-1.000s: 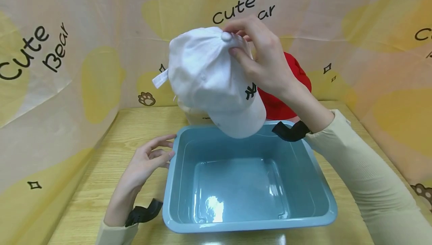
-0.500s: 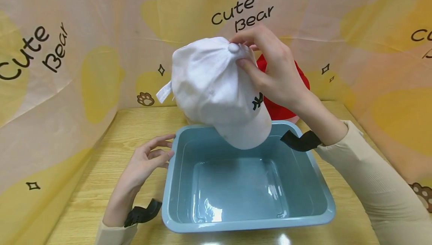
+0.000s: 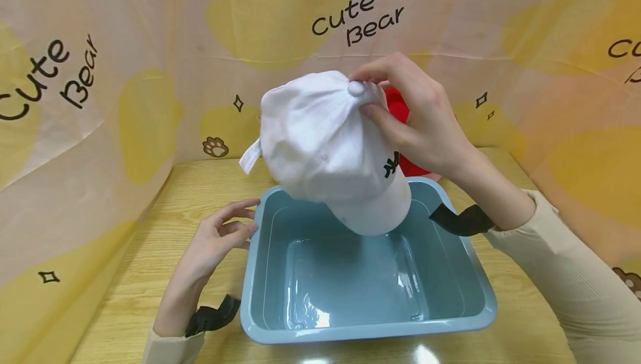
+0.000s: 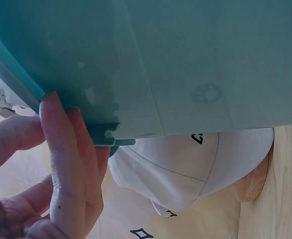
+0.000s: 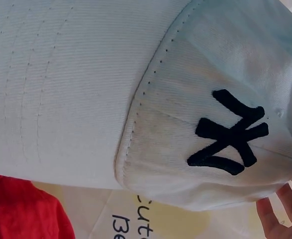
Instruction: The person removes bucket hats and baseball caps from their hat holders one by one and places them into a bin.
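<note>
In the head view my right hand (image 3: 425,113) pinches a white baseball cap (image 3: 320,136) by the crown beside its top button. The cap hangs tilted over the back part of a blue plastic basin (image 3: 368,333), with its brim towards the right front. A black embroidered logo on its front fills much of the right wrist view, where fingertips (image 5: 268,219) show at the crown. At the basin's left rim my left hand (image 3: 220,236) touches the edge with its fingertips. Those fingers (image 4: 61,159) lie fairly straight against the outside of the basin in the left wrist view.
Behind the basin is a red hat (image 3: 398,105), partly hidden by my right hand. Another pale cap (image 4: 171,164) rests on a wooden stand (image 4: 253,184) behind the basin. The basin stands on a wooden table (image 3: 200,186), with printed cloth (image 3: 280,13) around it.
My right hand has lowered the white cap and brought it slightly to the right, further over the basin. My left hand has stayed at the rim.
</note>
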Available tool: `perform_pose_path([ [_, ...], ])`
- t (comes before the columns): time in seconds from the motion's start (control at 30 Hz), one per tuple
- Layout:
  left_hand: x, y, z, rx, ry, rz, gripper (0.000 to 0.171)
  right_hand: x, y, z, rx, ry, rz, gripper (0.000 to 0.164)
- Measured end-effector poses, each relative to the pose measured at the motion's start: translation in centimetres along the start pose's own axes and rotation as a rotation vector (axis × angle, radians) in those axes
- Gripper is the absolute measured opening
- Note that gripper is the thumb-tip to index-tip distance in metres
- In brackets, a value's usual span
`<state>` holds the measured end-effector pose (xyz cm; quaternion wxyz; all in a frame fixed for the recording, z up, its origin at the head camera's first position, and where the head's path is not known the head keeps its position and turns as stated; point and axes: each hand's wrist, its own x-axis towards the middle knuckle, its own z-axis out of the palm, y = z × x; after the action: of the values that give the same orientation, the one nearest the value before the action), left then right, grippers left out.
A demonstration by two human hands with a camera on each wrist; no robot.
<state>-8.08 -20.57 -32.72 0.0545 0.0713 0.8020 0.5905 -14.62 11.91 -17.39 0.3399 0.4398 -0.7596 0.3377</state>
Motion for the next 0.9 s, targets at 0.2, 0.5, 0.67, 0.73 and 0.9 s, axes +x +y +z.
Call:
perform_pose_path([
  [0.2, 0.0, 0.0, 0.0, 0.0, -0.001, -0.005, 0.046, -0.8, -0.5, -0.2, 0.04, 0.007, 0.03, 0.025],
  [0.5, 0.0, 0.0, 0.0, -0.006, 0.001, -0.001, 0.045, -1.9, -1.0, -0.7, 0.05, -0.006, 0.044, 0.028],
  [0.67, 0.0, 0.0, -0.1, 0.004, 0.006, -0.018, 0.046, -2.4, -1.3, -0.9, 0.05, -0.025, 0.053, 0.033],
  [0.73, -0.1, 0.1, -0.1, 0.004, 0.006, -0.023, 0.046, -2.6, -1.5, -1.0, 0.053, -0.028, 0.051, 0.034],
  [0.9, -0.1, 0.1, -0.2, -0.003, 0.003, -0.026, 0.046, -3.1, -1.9, -1.1, 0.065, -0.036, 0.051, 0.036],
])
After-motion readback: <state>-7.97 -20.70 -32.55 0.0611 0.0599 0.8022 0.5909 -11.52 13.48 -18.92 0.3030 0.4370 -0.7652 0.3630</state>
